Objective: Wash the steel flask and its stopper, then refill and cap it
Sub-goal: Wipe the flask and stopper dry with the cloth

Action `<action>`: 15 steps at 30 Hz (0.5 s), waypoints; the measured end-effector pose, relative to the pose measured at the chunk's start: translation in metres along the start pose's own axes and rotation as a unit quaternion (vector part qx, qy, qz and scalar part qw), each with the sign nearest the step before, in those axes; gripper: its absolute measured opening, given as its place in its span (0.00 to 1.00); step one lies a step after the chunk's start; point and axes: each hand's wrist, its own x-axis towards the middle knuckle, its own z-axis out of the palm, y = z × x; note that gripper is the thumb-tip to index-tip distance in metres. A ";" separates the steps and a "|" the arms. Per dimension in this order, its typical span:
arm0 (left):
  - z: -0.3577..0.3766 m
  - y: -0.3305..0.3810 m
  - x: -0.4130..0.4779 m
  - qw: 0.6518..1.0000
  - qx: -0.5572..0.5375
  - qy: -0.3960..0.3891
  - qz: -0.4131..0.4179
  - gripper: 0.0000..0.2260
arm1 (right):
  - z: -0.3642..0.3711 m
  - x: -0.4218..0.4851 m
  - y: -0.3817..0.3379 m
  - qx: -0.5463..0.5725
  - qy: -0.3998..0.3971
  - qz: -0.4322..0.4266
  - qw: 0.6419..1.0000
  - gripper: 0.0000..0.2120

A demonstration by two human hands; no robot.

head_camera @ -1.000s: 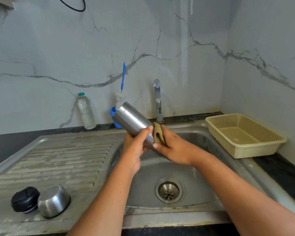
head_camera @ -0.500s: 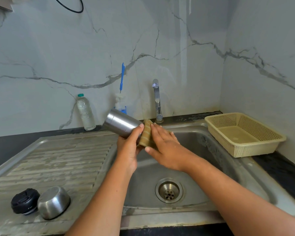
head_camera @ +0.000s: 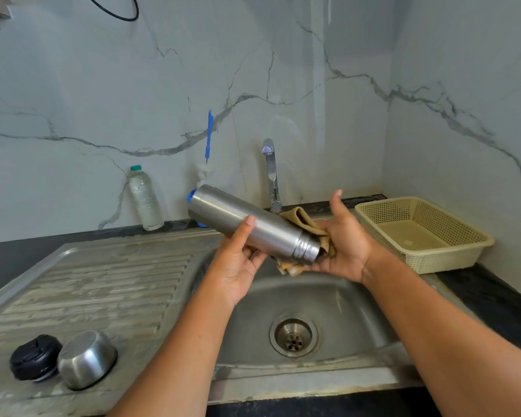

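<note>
Stainless sink (head_camera: 343,302), dull and water-marked, with a ribbed drainboard (head_camera: 103,281) on its left. Cream plastic basket (head_camera: 433,260), perforated and rectangular, stands on the dark counter at the right. The steel flask (head_camera: 217,209), a brushed cylinder, is held above the basin, tilted with its base up-left and its threaded mouth down-right. My left hand (head_camera: 238,266) grips its middle, thumb on top and fingers curled beneath. My right hand (head_camera: 346,245) lies palm up, thumb straight, with a crumpled tan cloth (head_camera: 301,219) resting in it; the flask mouth presses into that cloth. On the drainboard, near corner: a domed steel cup (head_camera: 85,358), inverted, touching the round black stopper (head_camera: 33,356).
</note>
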 end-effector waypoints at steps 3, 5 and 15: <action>0.002 0.001 0.002 0.998 -0.067 0.008 0.018 0.30 | -0.003 0.006 0.003 0.147 -0.025 -0.004 0.989 0.57; 0.002 0.001 0.005 0.996 -0.078 0.012 0.037 0.31 | 0.001 0.011 0.007 0.208 -0.011 -0.020 0.978 0.57; -0.008 -0.014 0.016 0.987 0.080 0.032 0.133 0.32 | 0.032 0.015 0.015 0.260 0.016 -0.090 0.961 0.52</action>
